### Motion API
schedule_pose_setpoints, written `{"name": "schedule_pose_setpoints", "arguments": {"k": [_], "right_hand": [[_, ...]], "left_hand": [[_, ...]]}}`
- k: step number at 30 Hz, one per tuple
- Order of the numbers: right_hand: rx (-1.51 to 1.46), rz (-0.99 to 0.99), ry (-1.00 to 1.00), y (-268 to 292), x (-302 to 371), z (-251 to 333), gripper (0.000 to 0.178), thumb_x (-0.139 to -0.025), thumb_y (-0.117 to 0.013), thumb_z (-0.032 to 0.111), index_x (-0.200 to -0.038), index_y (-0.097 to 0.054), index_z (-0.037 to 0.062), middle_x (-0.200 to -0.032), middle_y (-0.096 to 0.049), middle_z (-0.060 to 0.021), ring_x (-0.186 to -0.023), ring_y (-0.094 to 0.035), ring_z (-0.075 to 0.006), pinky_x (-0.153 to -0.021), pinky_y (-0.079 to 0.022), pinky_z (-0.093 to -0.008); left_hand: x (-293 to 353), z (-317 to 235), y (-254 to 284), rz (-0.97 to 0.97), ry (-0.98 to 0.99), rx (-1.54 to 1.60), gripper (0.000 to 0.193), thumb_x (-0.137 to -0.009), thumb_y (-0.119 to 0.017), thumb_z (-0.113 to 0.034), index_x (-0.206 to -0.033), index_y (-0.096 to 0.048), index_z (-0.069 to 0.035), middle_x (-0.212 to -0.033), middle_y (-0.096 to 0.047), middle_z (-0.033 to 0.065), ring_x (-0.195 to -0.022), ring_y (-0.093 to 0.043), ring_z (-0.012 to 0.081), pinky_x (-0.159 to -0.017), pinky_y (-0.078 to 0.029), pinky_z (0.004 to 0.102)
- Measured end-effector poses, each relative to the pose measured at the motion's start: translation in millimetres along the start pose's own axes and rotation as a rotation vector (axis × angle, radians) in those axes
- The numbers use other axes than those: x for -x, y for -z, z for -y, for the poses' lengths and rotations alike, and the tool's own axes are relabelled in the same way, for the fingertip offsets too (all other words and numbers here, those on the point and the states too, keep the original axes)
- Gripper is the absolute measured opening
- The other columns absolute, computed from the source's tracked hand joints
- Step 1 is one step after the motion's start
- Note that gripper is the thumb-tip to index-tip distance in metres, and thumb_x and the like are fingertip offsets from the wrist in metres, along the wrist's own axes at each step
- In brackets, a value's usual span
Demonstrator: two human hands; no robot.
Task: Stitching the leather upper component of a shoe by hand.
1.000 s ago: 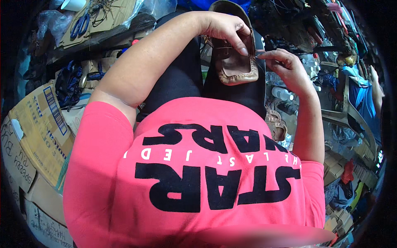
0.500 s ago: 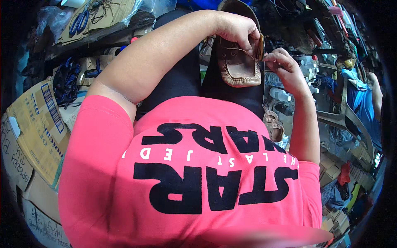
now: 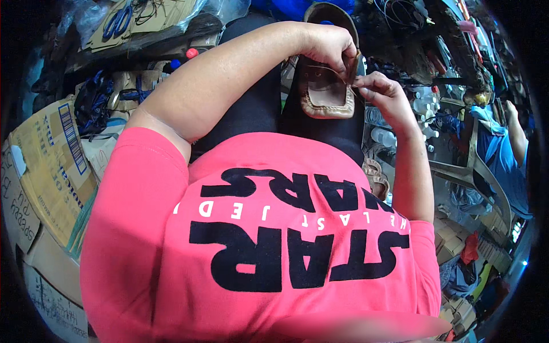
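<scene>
A brown leather moccasin-style shoe [image 3: 328,110] rests on my dark-clad thighs, its stitched toe toward me and its heel away. Eyelets show on its left side. My left hand [image 3: 333,47] reaches over the opening, fingers bent down and closed on the shoe's right upper edge. From near that hand a thin brown lace [image 3: 323,67] loops across the opening toward the right side. There, my right hand [image 3: 382,92] pinches thumb and forefinger at the shoe's edge, seemingly on the lace; the fingertips partly hide it.
Dark-blue-handled scissors [image 3: 118,24] lie on cardboard at the upper left. Flattened cartons [image 3: 52,160] lean at the left. Plastic bottles [image 3: 384,137] and more brown shoes [image 3: 377,178] are beside my right arm. Someone in blue [image 3: 500,166] shows at the far right, beyond a curved frame [image 3: 477,150].
The shoe has shifted slightly left and tilted, showing its opening more. My right hand has moved left and a little up, closer to my left hand. The left hand keeps its grip.
</scene>
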State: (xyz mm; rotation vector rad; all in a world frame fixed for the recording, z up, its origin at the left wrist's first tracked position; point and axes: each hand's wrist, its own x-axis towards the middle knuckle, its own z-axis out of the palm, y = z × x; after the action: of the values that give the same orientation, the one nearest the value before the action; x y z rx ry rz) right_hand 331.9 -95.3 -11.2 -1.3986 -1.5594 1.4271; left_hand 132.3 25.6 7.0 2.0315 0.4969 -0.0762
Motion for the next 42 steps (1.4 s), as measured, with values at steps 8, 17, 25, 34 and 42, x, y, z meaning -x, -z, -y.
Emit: {"name": "schedule_pose_setpoints", "arguments": {"k": [8,17,25,34,42], "right_hand": [[0.431,-0.163,0.181,-41.0,-12.9,25.8,0.009,-0.078,-0.068,0.003,-0.087,-0.065,0.0014,-0.082,-0.061,-0.0031,-0.080,-0.055,-0.0120,-0.073,-0.044,-0.0255],[0.485,-0.116,0.170,-37.9,-11.0,32.1,0.016,-0.077,-0.069,0.006,-0.093,-0.070,0.0059,-0.079,-0.059,-0.0074,-0.073,-0.058,-0.0181,-0.069,-0.047,-0.0292],[0.667,-0.066,0.180,-39.6,-11.4,48.1,0.018,-0.079,-0.065,0.006,-0.097,-0.066,0.0066,-0.083,-0.060,-0.0101,-0.078,-0.060,-0.0227,-0.071,-0.047,-0.0323],[1.265,0.128,0.352,-49.8,-23.4,88.5,0.052,-0.077,-0.056,-0.002,-0.123,-0.048,0.0220,-0.089,-0.064,-0.0096,-0.086,-0.064,-0.0296,-0.085,-0.040,-0.0440],[0.539,-0.008,0.128,-29.6,-11.7,52.0,0.047,-0.076,-0.065,-0.002,-0.117,-0.049,0.0144,-0.073,-0.055,-0.0026,-0.070,-0.055,-0.0161,-0.071,-0.043,-0.0263]], "left_hand": [[43.8,38.3,16.4,-0.587,-0.185,-0.190,0.029,-0.078,-0.062,-0.013,-0.106,-0.063,-0.005,-0.086,-0.061,0.0059,-0.080,-0.060,0.0155,-0.072,-0.048,0.0280],[245.7,33.8,104.5,-1.145,0.067,0.509,0.018,-0.092,-0.049,-0.009,-0.105,-0.060,-0.003,-0.064,-0.057,-0.0010,-0.040,-0.035,0.0011,-0.040,-0.031,0.0167],[351.2,116.7,75.9,-1.287,0.422,-0.149,0.041,-0.091,-0.041,-0.001,-0.128,-0.055,-0.013,-0.098,-0.056,0.0009,-0.084,-0.058,0.0069,-0.075,-0.045,0.0193],[190.5,21.4,-30.1,-0.906,0.032,-0.243,0.028,-0.077,-0.061,0.004,-0.099,-0.070,-0.010,-0.088,-0.058,0.0043,-0.080,-0.061,0.0136,-0.071,-0.049,0.0256],[129.9,19.8,-69.9,-0.937,0.023,-0.602,0.011,-0.073,-0.069,-0.015,-0.084,-0.069,-0.016,-0.071,-0.054,0.0033,-0.077,-0.056,0.0227,-0.076,-0.039,0.0369]]}}
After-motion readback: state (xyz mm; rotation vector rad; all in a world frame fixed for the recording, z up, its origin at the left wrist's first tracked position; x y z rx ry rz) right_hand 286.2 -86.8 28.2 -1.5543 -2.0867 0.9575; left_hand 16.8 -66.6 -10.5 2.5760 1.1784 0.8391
